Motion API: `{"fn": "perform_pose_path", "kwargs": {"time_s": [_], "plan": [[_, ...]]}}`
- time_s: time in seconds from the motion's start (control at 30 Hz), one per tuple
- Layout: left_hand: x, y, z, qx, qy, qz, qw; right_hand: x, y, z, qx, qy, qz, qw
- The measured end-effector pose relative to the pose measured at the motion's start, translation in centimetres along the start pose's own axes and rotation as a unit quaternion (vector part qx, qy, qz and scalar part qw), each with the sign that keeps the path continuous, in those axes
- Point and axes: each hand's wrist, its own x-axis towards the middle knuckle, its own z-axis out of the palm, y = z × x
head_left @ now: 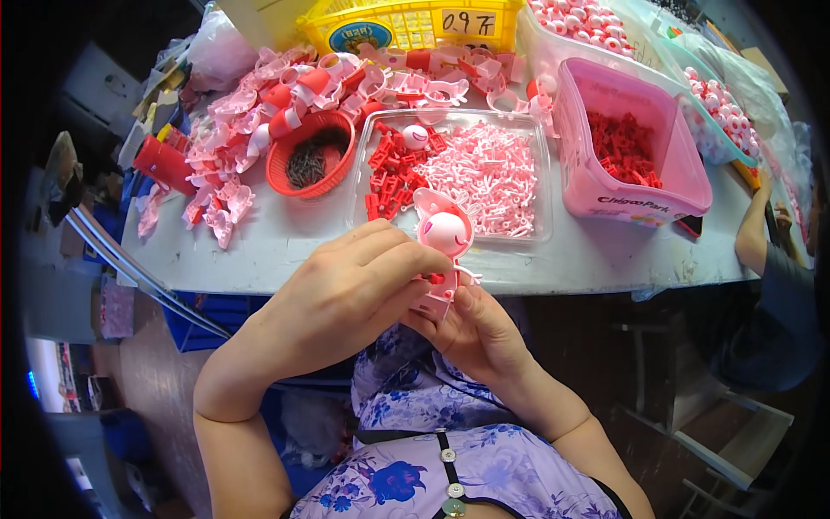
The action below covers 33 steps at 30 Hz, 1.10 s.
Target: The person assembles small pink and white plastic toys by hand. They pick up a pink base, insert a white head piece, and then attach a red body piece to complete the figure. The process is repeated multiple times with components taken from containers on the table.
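Between my hands, just off the table's near edge, is a pink plastic toy figure with a round ball that has a face drawn on it set in its head. My right hand grips the figure's lower body from below, thumb along its side. The fingers of my left hand are pinched together at the figure's middle, where a bit of red plastic shows. Whether they hold that red piece or press it into the body is hidden. A thin pale pink piece sticks out on the right side.
Beyond my hands, a clear tray holds small pink and red parts. Left of it stand a red basket of dark screws and heaped pink shells. A pink bin with red pieces sits right. Another person's arm rests farther right.
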Motion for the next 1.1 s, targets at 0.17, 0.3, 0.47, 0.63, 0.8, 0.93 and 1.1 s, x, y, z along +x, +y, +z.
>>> {"fn": "perform_pose_path", "kwargs": {"time_s": [0.17,0.3,0.47,0.63,0.8,0.93,1.1], "plan": [[-0.9,-0.3,-1.3,-0.040,0.092,-0.046,0.994,0.3,-0.2,0.2,-0.001,0.045,0.007,0.999],[-3.7,-5.3,-4.9,-0.047,0.319,-0.117,0.939,0.2,-0.2,-0.4,-0.013,0.050,-0.005,0.999],[-12.2,-15.6,-10.1,0.064,0.439,-0.256,0.859,-0.2,-0.1,-1.0,0.002,0.027,-0.019,0.999],[-13.7,-17.3,-4.9,0.189,0.309,-0.354,0.862,-0.2,-0.2,-1.1,0.011,0.031,-0.016,0.999],[-14.3,-19.9,-3.0,0.433,0.175,-0.268,0.843,-0.4,0.1,-0.9,0.005,0.027,-0.016,0.999],[-13.7,-18.7,-4.0,0.349,0.275,-0.228,0.866,-0.9,0.1,-1.2,-0.003,0.028,-0.022,0.999],[-13.0,-15.0,-5.0,-0.257,0.414,-0.276,0.829,-0.8,0.4,-0.9,-0.031,0.051,-0.018,0.998]]}}
